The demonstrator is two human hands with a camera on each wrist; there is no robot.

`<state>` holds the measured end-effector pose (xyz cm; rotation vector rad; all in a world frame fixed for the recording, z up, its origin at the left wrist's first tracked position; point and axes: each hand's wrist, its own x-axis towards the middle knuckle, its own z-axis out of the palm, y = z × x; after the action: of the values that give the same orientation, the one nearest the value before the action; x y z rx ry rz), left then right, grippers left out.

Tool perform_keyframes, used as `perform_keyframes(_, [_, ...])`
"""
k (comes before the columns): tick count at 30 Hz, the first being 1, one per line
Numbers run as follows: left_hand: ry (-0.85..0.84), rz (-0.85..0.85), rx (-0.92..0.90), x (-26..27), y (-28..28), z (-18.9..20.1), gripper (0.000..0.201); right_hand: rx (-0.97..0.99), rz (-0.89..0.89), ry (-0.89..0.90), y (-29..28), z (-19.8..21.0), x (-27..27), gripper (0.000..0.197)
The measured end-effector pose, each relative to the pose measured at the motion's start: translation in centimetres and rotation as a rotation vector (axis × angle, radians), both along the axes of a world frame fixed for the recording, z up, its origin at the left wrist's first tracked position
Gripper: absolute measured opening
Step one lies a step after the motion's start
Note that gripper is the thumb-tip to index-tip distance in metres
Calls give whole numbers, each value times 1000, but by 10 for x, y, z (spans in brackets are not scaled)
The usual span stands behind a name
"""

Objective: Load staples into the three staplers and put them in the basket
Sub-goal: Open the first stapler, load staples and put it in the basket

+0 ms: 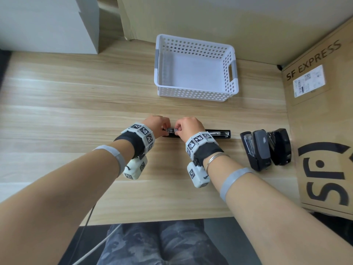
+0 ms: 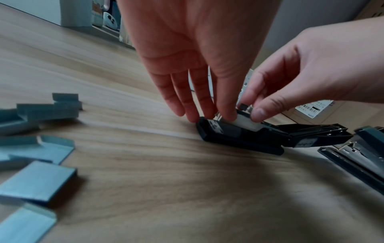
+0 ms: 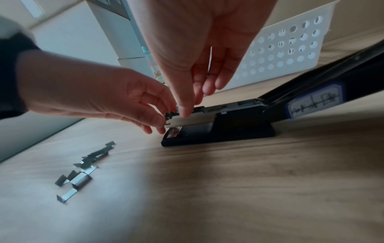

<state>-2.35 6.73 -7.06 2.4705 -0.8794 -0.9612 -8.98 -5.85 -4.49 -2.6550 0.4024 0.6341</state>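
Black plastic and bright metal met under both hands in the head view: the opened stapler point(image 1: 217, 134) lay flat on the wooden table point(image 1: 76, 104), its lid swung out away to the right of the grip. The left hand point(image 1: 158, 125) and right hand point(image 1: 188, 127) were bunched together over the stapler's left end, fingers curled down onto its metal magazine point(image 1: 170, 130). Beyond the grip stood the white perforated basket point(image 1: 195, 93), with nothing in it. Well to the right of the grip, two more staplers point(image 1: 265, 148) lay side by side, just beside a cardboard box point(image 1: 321, 119).

From the left wrist, the left hand point(image 2: 199, 54) hung with fingers nearly straight, their tips coming down on the magazine point(image 2: 249, 124) at the near end of the opened stapler point(image 2: 239, 136). The right hand point(image 2: 307, 74) reached in from the right and pinched the same piece between thumb and forefinger. Loose strips of staples point(image 2: 39, 179) lay scattered on the table to the left of the grip, well apart from it.

From the right wrist, the right hand point(image 3: 199, 46) pointed down, a fingertip touching the top edge of the magazine point(image 3: 193, 120). The left hand point(image 3: 97, 97) came in from the left, fingers curled and pinching the magazine's front tip. The stapler's base point(image 3: 220, 136) sat flat on the table below the grip, its lid point(image 3: 324, 95) slanting up to the right. The staples point(image 3: 81, 174) lay left of and nearer than the grip; the basket point(image 3: 288, 52) stood behind it.
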Motion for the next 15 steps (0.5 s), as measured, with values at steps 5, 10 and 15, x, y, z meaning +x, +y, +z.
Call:
perform_keyframes(5, [11,6,3,0,0,-2,23,-29,15,20,3,-3,3,10])
perform_keyframes(10, [24,2,-10,0,0,-2,25,18,-39,45,2,-5,7,20])
perform_keyframes(15, [39,2,-20,2,2,-2,25,48,-83,43,1,-7,9,15])
